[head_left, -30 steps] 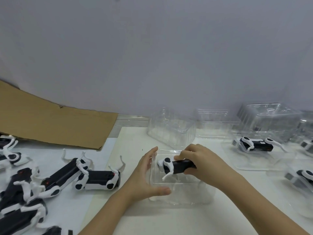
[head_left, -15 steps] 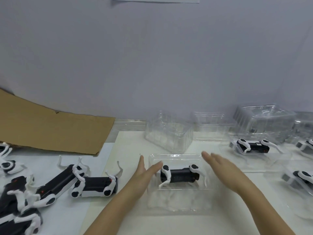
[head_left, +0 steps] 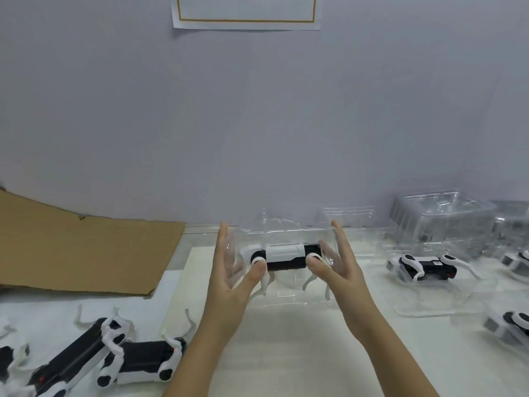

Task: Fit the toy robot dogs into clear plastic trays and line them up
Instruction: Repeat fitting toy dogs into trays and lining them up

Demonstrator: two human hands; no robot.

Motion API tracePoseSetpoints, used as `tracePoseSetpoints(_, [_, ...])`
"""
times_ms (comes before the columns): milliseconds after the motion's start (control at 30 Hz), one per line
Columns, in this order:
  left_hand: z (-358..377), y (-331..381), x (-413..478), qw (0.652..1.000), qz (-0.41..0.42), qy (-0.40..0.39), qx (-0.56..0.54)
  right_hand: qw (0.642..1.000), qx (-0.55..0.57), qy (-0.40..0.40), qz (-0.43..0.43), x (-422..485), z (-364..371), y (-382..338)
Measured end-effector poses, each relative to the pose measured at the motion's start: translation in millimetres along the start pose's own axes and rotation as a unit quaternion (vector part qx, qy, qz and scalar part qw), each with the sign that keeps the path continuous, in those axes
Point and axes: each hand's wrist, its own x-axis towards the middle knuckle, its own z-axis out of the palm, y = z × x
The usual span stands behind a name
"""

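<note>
Left hand and right hand flank one clear tray, centre of scene, over the white worktop.

Grip, both hands: fingers straight and spread apart, palms flat against the tray's left and right ends, not curled round it. Each thumb lies across the near face of the tray, the tips by the toy's two white hip discs.

Toy robot dog sits inside the held tray, body lengthwise left to right. White back panel and black flank face the camera; thin white legs point down. The tray looks tipped up on edge; cannot tell whether its lower rim touches the worktop.

Right of the hands: second trayed dog flat on the worktop, well apart from the held one. Two more trayed dogs are cut off by the right edge, one far, one near.

Far right: stack of empty trays by the wall. More clear plastic behind the held tray, outlines unclear.

Near left: loose dogs lying in a heap, legs tangled, touching one another.

Far left: cardboard sheet, flat, one corner near the worktop's left edge.

Wall: paper sheet with a thin border, top cropped.
</note>
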Motion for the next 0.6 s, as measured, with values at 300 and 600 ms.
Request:
tracePoseSetpoints(300, [-4.2,19.1,-3.5,0.998,-0.009,-0.016,0.052,0.999,0.017,0.009,0.034,6.3,0.1,23.0])
tracePoseSetpoints(600, [-19.4,48.4,-3.4,0.995,0.09,-0.029,-0.044,0.818,0.462,-0.188,0.286,-7.0,14.6,27.1])
